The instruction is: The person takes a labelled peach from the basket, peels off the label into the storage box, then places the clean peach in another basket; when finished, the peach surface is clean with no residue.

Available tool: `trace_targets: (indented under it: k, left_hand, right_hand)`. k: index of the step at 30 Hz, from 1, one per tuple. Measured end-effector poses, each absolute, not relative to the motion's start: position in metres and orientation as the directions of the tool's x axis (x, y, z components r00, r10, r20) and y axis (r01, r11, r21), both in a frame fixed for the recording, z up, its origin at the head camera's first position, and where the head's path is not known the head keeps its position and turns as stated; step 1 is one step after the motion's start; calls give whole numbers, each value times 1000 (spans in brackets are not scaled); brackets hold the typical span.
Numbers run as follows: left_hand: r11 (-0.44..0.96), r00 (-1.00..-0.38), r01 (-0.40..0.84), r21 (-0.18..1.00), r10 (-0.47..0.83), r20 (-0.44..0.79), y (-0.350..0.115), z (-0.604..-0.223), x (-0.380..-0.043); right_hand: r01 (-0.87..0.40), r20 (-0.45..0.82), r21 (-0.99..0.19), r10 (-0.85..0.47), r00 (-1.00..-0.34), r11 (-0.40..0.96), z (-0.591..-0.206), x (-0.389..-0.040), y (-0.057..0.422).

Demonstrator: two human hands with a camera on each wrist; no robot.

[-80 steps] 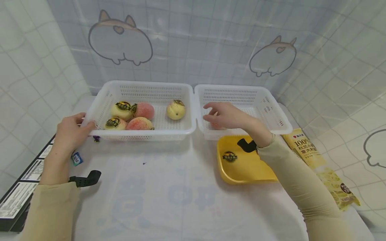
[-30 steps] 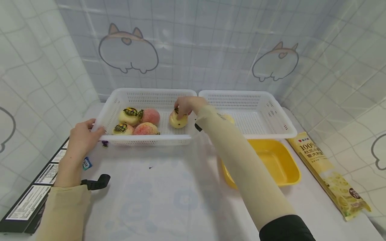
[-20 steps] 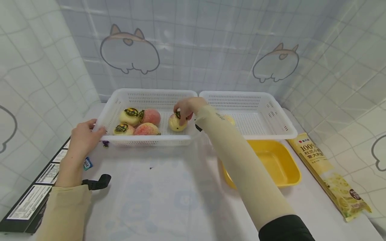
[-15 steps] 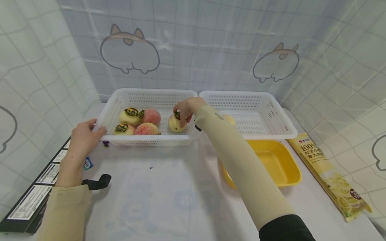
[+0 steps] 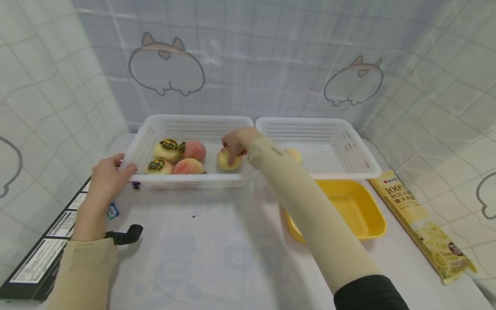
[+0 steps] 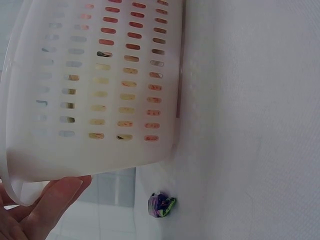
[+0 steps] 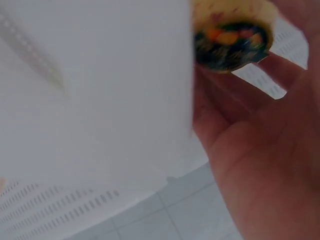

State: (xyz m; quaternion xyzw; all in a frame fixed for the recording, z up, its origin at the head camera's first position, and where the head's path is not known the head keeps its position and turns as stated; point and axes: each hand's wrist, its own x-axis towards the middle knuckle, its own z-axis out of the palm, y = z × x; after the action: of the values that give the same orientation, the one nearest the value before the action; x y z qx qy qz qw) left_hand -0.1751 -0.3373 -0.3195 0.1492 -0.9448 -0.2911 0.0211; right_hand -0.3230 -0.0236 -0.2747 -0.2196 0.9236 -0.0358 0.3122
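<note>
My left hand [image 5: 108,178] holds the near left corner of a white slotted plastic basket [image 5: 186,177]; in the left wrist view its fingers [image 6: 62,197] lie at the basket's rim. Inside that basket, at its right end, my right hand [image 5: 239,140] reaches down and grips a yellow peach [image 5: 223,160]. The right wrist view shows the fingers curled around this peach [image 7: 232,15] and a dark label on it; the basket wall hides part of the hand. Several other peaches, including a pink one [image 5: 195,150] and a labelled yellow one [image 5: 164,153], lie together at the left.
A second white basket [image 5: 329,170] adjoins on the right, with a yellow peach [image 5: 293,155] partly behind my sleeve. In front stands a yellow tub [image 5: 356,215]. A pasta bag [image 5: 422,224] lies far right, a black box [image 5: 38,258] far left. A purple wrapped candy [image 6: 161,205] lies by the left basket.
My right hand has moved left from over the right basket to the lone peach in the left basket. That peach has turned, its label now out of sight in the head view. The left hand keeps its hold.
</note>
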Motion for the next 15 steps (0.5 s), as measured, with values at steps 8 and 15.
trace_targets:
  k: [8, 15]
  left_hand:
    - [782, -959, -256, 568, -281, -45, -336, -323, -176]
    - [789, -962, -248, 561, -271, -44, -339, -319, -172]
  right_hand:
    - [-399, -526, -189, -436, -730, 897, -278, -324, -21]
    - [-437, -452, -315, -538, -712, 843, -262, -321, -17]
